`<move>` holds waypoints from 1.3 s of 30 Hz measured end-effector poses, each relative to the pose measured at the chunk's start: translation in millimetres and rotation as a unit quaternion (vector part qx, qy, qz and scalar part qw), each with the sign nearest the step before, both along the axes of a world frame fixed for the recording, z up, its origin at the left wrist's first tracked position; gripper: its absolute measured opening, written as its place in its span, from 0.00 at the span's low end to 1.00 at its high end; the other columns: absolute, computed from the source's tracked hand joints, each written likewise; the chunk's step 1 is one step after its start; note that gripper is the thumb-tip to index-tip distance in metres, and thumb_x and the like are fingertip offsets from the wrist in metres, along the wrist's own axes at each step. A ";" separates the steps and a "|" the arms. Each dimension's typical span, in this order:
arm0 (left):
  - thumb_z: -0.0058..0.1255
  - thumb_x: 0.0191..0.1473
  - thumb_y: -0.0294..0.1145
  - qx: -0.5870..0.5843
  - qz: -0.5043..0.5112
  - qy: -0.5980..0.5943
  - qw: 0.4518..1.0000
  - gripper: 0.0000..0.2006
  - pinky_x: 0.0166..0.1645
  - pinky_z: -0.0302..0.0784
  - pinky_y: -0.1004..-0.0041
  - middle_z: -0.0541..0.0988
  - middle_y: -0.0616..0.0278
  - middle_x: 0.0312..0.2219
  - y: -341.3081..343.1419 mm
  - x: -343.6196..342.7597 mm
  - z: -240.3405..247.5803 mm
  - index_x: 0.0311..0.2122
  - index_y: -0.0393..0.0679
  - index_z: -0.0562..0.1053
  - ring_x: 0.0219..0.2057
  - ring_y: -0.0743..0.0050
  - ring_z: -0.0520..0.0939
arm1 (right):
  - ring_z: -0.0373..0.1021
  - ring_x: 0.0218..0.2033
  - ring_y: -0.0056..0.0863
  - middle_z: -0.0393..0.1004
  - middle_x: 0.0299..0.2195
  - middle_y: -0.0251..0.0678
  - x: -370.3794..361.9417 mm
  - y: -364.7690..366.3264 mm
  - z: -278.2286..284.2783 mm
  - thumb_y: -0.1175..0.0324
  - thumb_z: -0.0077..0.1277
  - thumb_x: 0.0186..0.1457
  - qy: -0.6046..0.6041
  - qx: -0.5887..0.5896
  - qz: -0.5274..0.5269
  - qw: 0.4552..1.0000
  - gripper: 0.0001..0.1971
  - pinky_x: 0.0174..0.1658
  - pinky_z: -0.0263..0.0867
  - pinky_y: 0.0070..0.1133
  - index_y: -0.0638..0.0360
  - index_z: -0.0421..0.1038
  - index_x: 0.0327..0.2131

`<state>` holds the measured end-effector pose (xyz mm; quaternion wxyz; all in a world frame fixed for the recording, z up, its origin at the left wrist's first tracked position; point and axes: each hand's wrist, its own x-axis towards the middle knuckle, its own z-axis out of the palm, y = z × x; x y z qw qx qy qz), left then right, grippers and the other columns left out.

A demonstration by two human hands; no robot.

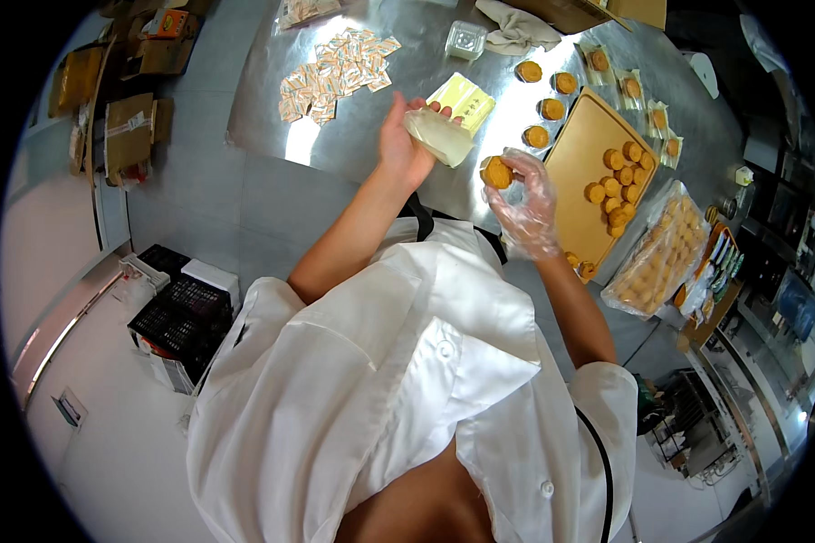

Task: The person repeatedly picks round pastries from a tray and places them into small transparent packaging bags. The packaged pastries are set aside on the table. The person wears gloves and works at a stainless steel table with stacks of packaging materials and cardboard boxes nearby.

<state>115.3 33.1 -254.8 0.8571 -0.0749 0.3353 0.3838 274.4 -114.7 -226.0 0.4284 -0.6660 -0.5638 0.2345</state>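
Observation:
My bare left hand point(404, 149) is closed on a small translucent plastic bag point(442, 136), its fingers curled behind it. Just beyond the bag lies a stack of pale yellow printed bags point(466, 98) on the steel table. A clear plastic glove covers my right hand point(532, 206), which pinches a round golden-brown pastry point(496, 173) to the right of the bag, apart from it. Ahead of that hand, several similar pastries point(551, 109) stand in a loose row. More pastries point(614, 185) are gathered in a tan tray point(575, 167) on the right.
Small printed sachets point(335, 77) lie in a pile at the far left of the table. A clear plastic tub point(465, 41) and a cloth point(518, 27) sit at the back. Bagged pastries point(631, 89) line the tray's far side. A large bag of pastries point(658, 253) lies right.

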 end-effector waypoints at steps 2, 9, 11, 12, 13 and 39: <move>0.38 0.63 0.55 0.037 -0.012 0.012 0.999 0.21 0.59 0.66 0.50 0.71 0.58 0.35 1.7 8.9 11.5 0.34 0.44 0.67 0.42 0.60 0.74 | 0.70 0.48 0.37 0.68 0.47 0.45 -0.1 7.6 47.8 0.74 0.64 0.43 0.029 -0.003 0.041 0.999 0.24 0.46 0.73 0.28 0.64 0.68 0.46; 0.34 0.65 0.52 0.153 -0.027 -0.007 0.988 0.19 0.57 0.71 0.49 0.71 0.57 0.37 6.2 20.9 56.9 0.37 0.45 0.66 0.42 0.60 0.76 | 0.67 0.52 0.35 0.60 0.53 0.44 -9.1 23.6 86.7 0.79 0.63 0.43 0.095 -0.014 -0.005 0.995 0.27 0.48 0.74 0.27 0.64 0.66 0.48; 0.33 0.66 0.50 0.188 -0.025 -0.014 0.982 0.18 0.57 0.71 0.48 0.71 0.57 0.37 6.4 20.0 60.0 0.38 0.45 0.65 0.43 0.60 0.76 | 0.66 0.52 0.34 0.60 0.53 0.44 -15.5 24.8 87.1 0.80 0.63 0.44 0.131 -0.001 -0.046 0.990 0.26 0.49 0.74 0.28 0.63 0.66 0.48; 0.32 0.66 0.49 0.208 -0.022 -0.011 0.978 0.17 0.57 0.71 0.48 0.71 0.57 0.38 5.4 20.5 62.2 0.39 0.44 0.65 0.43 0.59 0.76 | 0.66 0.52 0.34 0.60 0.53 0.44 -19.8 26.1 86.9 0.80 0.62 0.44 0.149 0.006 -0.066 0.987 0.25 0.49 0.74 0.28 0.63 0.66 0.48; 0.31 0.67 0.48 0.228 -0.021 -0.008 0.973 0.17 0.57 0.71 0.48 0.71 0.56 0.38 5.4 21.4 64.2 0.40 0.44 0.65 0.44 0.59 0.76 | 0.66 0.53 0.34 0.60 0.53 0.43 -24.2 27.3 85.3 0.80 0.62 0.45 0.179 0.023 -0.076 0.981 0.25 0.49 0.74 0.28 0.63 0.66 0.48; 0.33 0.67 0.49 0.261 -0.213 0.044 0.940 0.25 0.54 0.73 0.68 0.74 0.55 0.50 -0.9 8.9 80.1 0.57 0.38 0.63 0.49 0.67 0.78 | 0.72 0.35 0.41 0.73 0.38 0.43 -25.4 50.6 65.1 0.64 0.64 0.45 -0.156 0.046 0.001 0.987 0.32 0.39 0.70 0.30 0.62 0.67 0.55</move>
